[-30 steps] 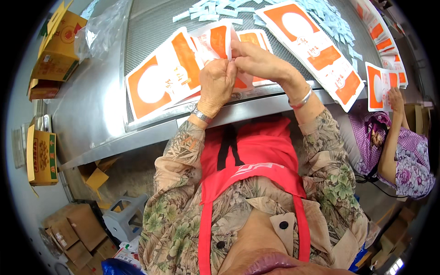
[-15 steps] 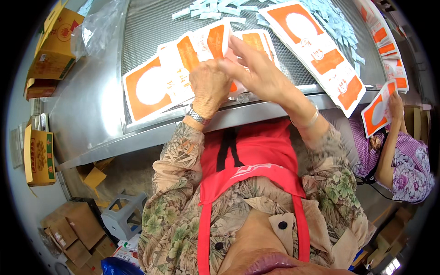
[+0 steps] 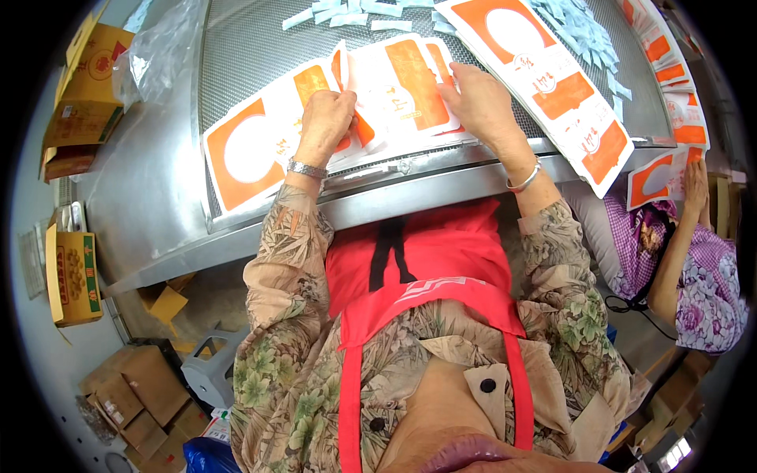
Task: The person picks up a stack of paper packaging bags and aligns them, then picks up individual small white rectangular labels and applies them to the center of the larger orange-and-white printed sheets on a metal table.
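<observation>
Flat orange-and-white packaging bags (image 3: 244,154) lie overlapped in a row on the mesh-topped metal table before me. My left hand (image 3: 326,122) is closed in a pinch on the raised, bent edge of one packaging bag (image 3: 341,67) in the middle of the row. At the row's right end, my right hand (image 3: 487,104) has its thumb and forefinger closed around the edge of the bags (image 3: 418,83); its other fingers are partly hidden. Right of that hand, a long stack of similar bags (image 3: 552,91) lies slanting over the table's front edge.
Small pale-blue packets (image 3: 579,35) are scattered at the table's far side. Clear plastic film (image 3: 162,59) and a yellow carton (image 3: 87,79) are at the left. To the right, a co-worker's hand (image 3: 695,188) holds a similar bag. A grey stool (image 3: 211,366) stands below left.
My hands have drawn apart: the left moved slightly left with a bag edge, the right moved right to the row's end. The co-worker's bag has shifted up.
</observation>
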{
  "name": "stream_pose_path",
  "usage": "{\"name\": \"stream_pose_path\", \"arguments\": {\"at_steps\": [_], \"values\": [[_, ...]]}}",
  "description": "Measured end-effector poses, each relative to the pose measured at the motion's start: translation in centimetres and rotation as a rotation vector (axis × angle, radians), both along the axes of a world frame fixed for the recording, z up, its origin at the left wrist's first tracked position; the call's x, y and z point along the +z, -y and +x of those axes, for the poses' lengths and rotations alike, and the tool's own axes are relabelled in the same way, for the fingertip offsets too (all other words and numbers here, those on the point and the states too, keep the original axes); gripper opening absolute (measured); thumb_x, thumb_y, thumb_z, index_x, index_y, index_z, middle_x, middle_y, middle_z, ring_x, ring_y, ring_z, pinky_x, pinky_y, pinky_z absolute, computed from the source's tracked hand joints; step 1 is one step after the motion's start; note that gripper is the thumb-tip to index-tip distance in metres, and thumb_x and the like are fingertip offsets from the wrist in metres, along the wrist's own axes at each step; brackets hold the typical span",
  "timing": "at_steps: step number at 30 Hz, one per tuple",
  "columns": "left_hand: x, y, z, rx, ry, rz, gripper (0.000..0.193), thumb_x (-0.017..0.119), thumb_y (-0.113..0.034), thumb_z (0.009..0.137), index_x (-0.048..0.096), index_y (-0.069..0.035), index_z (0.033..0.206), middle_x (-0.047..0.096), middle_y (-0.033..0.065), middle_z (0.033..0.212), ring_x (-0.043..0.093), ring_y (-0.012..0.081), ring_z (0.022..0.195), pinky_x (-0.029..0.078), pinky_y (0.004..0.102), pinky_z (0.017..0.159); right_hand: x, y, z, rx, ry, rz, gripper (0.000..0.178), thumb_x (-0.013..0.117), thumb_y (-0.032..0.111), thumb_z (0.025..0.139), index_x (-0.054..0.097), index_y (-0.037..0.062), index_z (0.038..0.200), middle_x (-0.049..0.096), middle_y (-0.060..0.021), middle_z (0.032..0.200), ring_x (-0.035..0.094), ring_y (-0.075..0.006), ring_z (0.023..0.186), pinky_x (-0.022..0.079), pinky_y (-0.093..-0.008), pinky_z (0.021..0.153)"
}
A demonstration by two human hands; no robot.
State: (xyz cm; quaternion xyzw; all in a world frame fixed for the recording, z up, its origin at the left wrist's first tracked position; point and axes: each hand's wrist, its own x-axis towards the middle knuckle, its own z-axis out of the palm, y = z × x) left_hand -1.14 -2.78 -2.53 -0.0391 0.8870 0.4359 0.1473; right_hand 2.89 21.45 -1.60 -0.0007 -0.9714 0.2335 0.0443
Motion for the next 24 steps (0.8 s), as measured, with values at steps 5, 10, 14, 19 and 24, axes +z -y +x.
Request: {"name": "stream_pose_path", "arguments": {"at_steps": [5,10,14,19,24], "values": [[-0.5,-0.5,-0.1,0.078,0.026,0.081,0.042,0.049,-0.026,0.086,0.064,0.007,0.064,0.062,0.0103,0.055,0.06,0.0213,0.048,0.045,0.0334,0.044,-0.8,1.2,-0.9,0.075,-0.077,0.258,0.037,0.061,0.033,0.09,0.061,0.0049,0.116,0.07,-0.0129,0.098,0.067,-0.0313,0.092,0.053,-0.042,0.077],[-1.7,-0.3,-0.1,0.014,-0.02,0.01,0.053,0.051,-0.038,0.092,0.063,0.003,0.061,0.059,0.0131,0.052,0.06,0.0259,0.05,0.047,0.0397,0.055,-0.3,2.2,-0.7,0.068,-0.079,0.23,0.037,0.063,0.029,0.089,0.059,0.0023,0.114,0.069,-0.0147,0.094,0.067,-0.0319,0.089,0.053,-0.043,0.074],[-1.8,-0.4,0.5,0.023,-0.083,-0.01,0.06,0.05,-0.046,0.094,0.063,0.002,0.06,0.057,0.0147,0.051,0.06,0.029,0.053,0.048,0.0428,0.061,-0.3,1.3,-1.4,0.035,-0.259,-0.324,0.028,0.062,0.024,0.091,0.063,-0.0024,0.099,0.069,-0.0136,0.082,0.068,-0.0255,0.075,0.052,-0.0407,0.062],[-2.0,-0.3,0.5,-0.01,-0.107,-0.055,0.063,0.05,-0.051,0.095,0.065,0.001,0.063,0.061,0.0176,0.058,0.062,0.0342,0.06,0.047,0.0448,0.063,0.3,0.9,-6.1,0.116,0.282,-0.848,0.036,0.06,0.029,0.095,0.064,-0.0054,0.086,0.059,-0.0037,0.07,0.053,-0.0111,0.053,0.042,-0.027,0.046],[-1.3,-0.8,0.6,-0.037,-0.121,-0.06,0.062,0.05,-0.052,0.095,0.067,0.0,0.066,0.063,0.0184,0.062,0.063,0.0367,0.066,0.048,0.046,0.065,0.9,0.3,-9.3,-0.008,0.463,-0.723,0.038,0.063,0.029,0.093,0.067,-0.007,0.104,0.07,-0.012,0.086,0.069,-0.017,0.077,0.058,-0.0304,0.063]]}}
